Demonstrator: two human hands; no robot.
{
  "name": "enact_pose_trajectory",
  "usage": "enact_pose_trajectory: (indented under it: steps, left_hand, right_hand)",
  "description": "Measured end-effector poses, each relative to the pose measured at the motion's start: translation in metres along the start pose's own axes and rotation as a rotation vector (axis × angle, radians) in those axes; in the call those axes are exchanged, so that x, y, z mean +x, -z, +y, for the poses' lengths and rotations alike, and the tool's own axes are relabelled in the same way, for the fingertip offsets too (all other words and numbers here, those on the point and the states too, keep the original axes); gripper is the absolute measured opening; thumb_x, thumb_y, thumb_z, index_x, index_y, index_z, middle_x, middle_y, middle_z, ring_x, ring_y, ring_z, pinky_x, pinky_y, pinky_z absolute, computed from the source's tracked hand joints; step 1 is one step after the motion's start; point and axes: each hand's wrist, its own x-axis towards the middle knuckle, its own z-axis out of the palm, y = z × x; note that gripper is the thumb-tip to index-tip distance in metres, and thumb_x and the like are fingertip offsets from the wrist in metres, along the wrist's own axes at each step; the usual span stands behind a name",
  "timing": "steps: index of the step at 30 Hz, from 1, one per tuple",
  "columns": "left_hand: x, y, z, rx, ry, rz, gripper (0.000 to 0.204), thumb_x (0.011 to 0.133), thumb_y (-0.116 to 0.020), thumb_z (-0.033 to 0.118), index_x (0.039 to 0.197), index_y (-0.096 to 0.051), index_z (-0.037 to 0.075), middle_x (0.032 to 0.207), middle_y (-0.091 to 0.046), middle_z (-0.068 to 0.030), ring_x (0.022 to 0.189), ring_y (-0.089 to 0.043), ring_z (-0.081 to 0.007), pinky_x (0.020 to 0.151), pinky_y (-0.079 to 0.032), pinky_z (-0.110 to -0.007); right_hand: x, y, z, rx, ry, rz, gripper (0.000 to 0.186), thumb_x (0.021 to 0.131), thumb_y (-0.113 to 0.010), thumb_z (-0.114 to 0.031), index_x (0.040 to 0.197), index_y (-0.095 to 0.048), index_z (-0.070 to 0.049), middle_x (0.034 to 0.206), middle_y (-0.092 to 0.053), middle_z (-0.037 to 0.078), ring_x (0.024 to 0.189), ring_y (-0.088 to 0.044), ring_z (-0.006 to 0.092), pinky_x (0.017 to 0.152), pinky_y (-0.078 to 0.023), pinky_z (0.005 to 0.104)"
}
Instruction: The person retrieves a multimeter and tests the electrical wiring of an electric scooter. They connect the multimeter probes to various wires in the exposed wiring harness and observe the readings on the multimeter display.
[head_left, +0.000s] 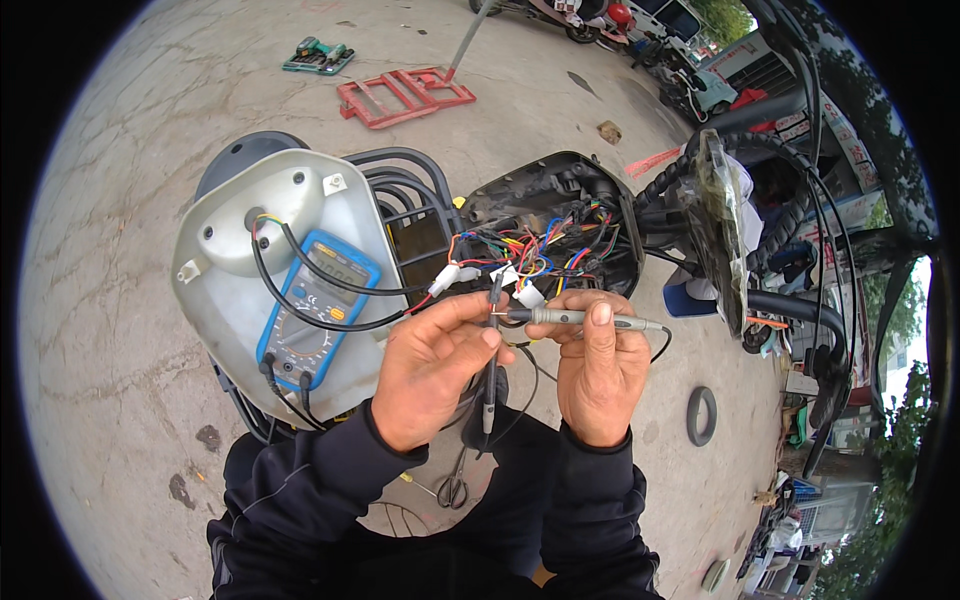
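Note:
My left hand (425,370) pinches a dark test probe (489,410) that stands roughly upright between thumb and fingers. In my right hand (605,375) lies a grey test probe (640,323), held level with its metal tip pointing left. That tip reaches the fingertips of my left hand; whether it touches the other probe I cannot tell. Just beyond the hands sit white plug connectors (444,279) and a tangle of coloured wires (570,250) in an open black housing (490,195). A blue multimeter (320,310) rests in a pale plastic cover (225,300), leads plugged in.
Black cables (265,280) cross over the multimeter. Scissors (453,490) lie on the ground below my hands. Farther off are a red metal frame (405,97), a green power drill (318,52) and a small tyre (702,416). A vehicle's handlebar assembly (720,230) rises at the right.

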Motion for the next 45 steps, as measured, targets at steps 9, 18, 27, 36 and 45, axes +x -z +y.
enact_pose_trajectory:
  steps: [9, 18, 27, 36, 45]
  left_hand:
    - [0.000, -0.001, 0.000, -0.014, -0.011, -0.007, 0.034, 0.100, -0.058, -0.003, 0.133, -0.059, -0.008, 0.121, -0.068, -0.0140, 0.094, -0.069, -0.0192, 0.087, -0.056, -0.033]
    - [0.000, -0.002, 0.001, -0.042, -0.010, -0.009, 0.032, 0.099, -0.059, -0.003, 0.131, -0.060, -0.007, 0.117, -0.067, -0.0088, 0.093, -0.068, -0.0164, 0.084, -0.054, -0.028]
    - [0.001, -0.003, 0.000, -0.005, -0.013, 0.005, 0.031, 0.100, -0.058, -0.001, 0.130, -0.061, -0.007, 0.118, -0.069, -0.0102, 0.093, -0.068, -0.0163, 0.086, -0.054, -0.030]
    - [0.001, -0.004, -0.003, 0.029, -0.041, 0.026, 0.038, 0.102, -0.057, -0.001, 0.139, -0.051, -0.008, 0.124, -0.064, -0.0113, 0.105, -0.067, -0.0156, 0.090, -0.053, -0.028]
    - [-0.058, -0.002, 0.019, 0.946, -0.235, -0.016, 0.067, 0.099, -0.065, 0.014, 0.151, -0.033, -0.013, 0.147, -0.050, -0.0304, 0.137, -0.054, -0.0371, 0.114, -0.041, -0.039]
  right_hand:
    - [0.001, 0.003, 0.008, -0.013, 0.008, -0.001, 0.037, 0.108, -0.056, -0.028, 0.104, -0.062, 0.008, 0.100, -0.069, 0.018, 0.083, -0.073, 0.0249, 0.076, -0.059, 0.0331]
    - [0.002, 0.006, 0.012, -0.033, 0.020, -0.005, 0.032, 0.109, -0.055, -0.028, 0.108, -0.060, 0.004, 0.103, -0.068, 0.018, 0.082, -0.072, 0.0267, 0.078, -0.060, 0.0371]
    - [0.000, 0.006, 0.012, 0.043, 0.026, 0.008, 0.034, 0.108, -0.056, -0.026, 0.107, -0.059, 0.008, 0.103, -0.068, 0.020, 0.084, -0.072, 0.0281, 0.079, -0.059, 0.0376]
    - [-0.001, 0.007, 0.005, 0.059, 0.086, 0.020, 0.034, 0.108, -0.056, -0.028, 0.105, -0.060, 0.006, 0.100, -0.065, 0.020, 0.079, -0.070, 0.0291, 0.076, -0.058, 0.0382]
    - [-0.027, 0.015, -0.008, 0.021, -0.066, 0.043, 0.019, 0.102, -0.051, -0.010, 0.106, -0.063, 0.004, 0.082, -0.062, 0.011, 0.066, -0.059, 0.0186, 0.062, -0.048, 0.0306]
